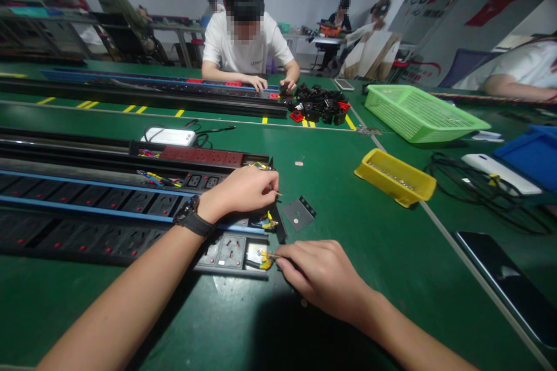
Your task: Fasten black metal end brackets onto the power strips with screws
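Several long black power strips (pixel 108 203) lie side by side on the green table (pixel 348 232), running left to right. My left hand (pixel 243 188) is closed in a pinch over the open end of a middle strip, a thin wire end poking from its fingertips. My right hand (pixel 322 275) is closed at the end of the nearest strip, fingertips pinching yellow wire ends (pixel 266 259) there. More yellow and coloured wires (pixel 270 223) stick out between the two hands. A small grey end plate (pixel 298 213) lies loose just right of the strips.
A yellow tray (pixel 394 177) and a green basket (pixel 418 113) sit at right, with black cables (pixel 474 185), a white box (pixel 500 173) and a dark phone (pixel 509 287). Opposite, a person in a white shirt (pixel 246 46) handles another strip beside a pile of black parts (pixel 319 105).
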Tool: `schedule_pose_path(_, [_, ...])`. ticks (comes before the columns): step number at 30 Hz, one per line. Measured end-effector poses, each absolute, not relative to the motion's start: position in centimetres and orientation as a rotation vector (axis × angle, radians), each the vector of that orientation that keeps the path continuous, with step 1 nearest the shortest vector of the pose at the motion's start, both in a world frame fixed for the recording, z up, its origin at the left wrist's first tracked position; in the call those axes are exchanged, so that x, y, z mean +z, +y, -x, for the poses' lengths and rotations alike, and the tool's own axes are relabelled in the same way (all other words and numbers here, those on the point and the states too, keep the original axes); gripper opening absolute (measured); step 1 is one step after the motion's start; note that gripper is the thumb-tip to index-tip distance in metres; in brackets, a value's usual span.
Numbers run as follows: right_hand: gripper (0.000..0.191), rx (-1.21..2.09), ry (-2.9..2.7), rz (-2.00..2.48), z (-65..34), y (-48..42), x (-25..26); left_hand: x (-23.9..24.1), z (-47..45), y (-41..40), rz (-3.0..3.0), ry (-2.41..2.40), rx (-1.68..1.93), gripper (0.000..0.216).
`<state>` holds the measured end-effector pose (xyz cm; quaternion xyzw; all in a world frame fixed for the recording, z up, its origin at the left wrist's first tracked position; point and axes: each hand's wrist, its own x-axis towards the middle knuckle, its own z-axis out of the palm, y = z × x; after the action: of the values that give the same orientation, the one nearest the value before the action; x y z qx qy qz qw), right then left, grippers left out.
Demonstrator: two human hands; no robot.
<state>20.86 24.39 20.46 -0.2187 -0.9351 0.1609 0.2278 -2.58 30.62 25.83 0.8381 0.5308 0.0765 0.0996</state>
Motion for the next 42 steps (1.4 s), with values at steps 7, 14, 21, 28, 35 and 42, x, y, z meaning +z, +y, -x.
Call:
schedule_pose_path(7, [0.022, 0.461, -2.602, 0.617, -20.83, 24.53, 20.57, 25.88, 2.56, 30.58, -2.473, 1.564, 0.225, 0.009])
schedule_pose_path(14, [0.025, 0.485, -2.649, 0.622, -20.93, 24.50, 20.75, 26.02, 2.49, 30.54, -2.470, 1.565, 0.224, 0.009])
schedule_pose_path(21, [0.023, 0.460, -2.641, 0.629, -20.82, 24.44, 20.66, 25.91, 2.54, 30.56, -2.478, 1.575, 0.219, 0.010])
schedule_pose_path(28, [0.023, 0.461, -2.643, 0.631, -20.79, 24.39, 20.63, 25.77, 2.57, 30.56, -2.489, 1.571, 0.236, 0.009])
schedule_pose_path(35, [0.024, 0.455, -2.641, 0.622, -20.78, 24.33, 20.88, 25.88, 2.52, 30.57, -2.477, 1.567, 0.229, 0.009])
schedule_pose_path(42, [0.025, 0.453, -2.641, 0.607, -20.75, 24.39, 20.90, 25.79, 2.60, 30.60, -2.478, 1.566, 0.244, 0.009])
